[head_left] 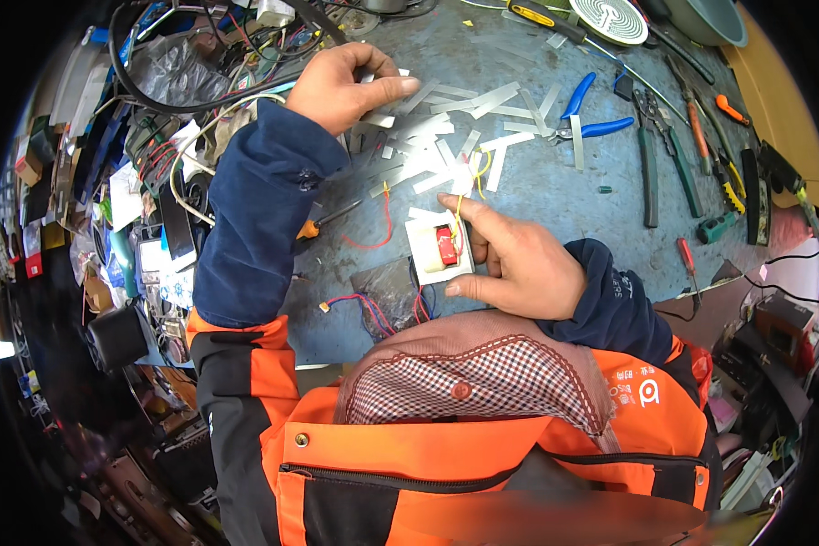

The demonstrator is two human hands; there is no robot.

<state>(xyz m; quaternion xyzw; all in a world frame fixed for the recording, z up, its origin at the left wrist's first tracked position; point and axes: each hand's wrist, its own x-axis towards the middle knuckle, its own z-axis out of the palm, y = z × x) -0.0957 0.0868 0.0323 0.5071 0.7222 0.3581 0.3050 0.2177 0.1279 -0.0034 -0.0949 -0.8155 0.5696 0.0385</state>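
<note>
My right hand (523, 259) grips a small transformer (425, 247), with the index finger along its top edge and the thumb at its lower corner. The transformer has a pale body, a red-wrapped middle, a yellow wire (460, 214) above and red wires below. Up at the left, my left hand (346, 86) is closed with curled fingers, the thumb pointing right. A thin metal strip (368, 78) shows between its fingers and thumb; the curled fingers hide most of it. Many loose metal strips (496, 98) lie scattered between and beyond my hands, some washed out by bright light.
Blue-handled cutters (601, 127) lie right of the strips, with green-handled pliers (648, 173) farther right. A screwdriver (309, 228) and a red wire (389, 218) lie left of the transformer. Tangled cables and clutter (177, 73) fill the left side. A round white coil plate (610, 18) sits at the back.
</note>
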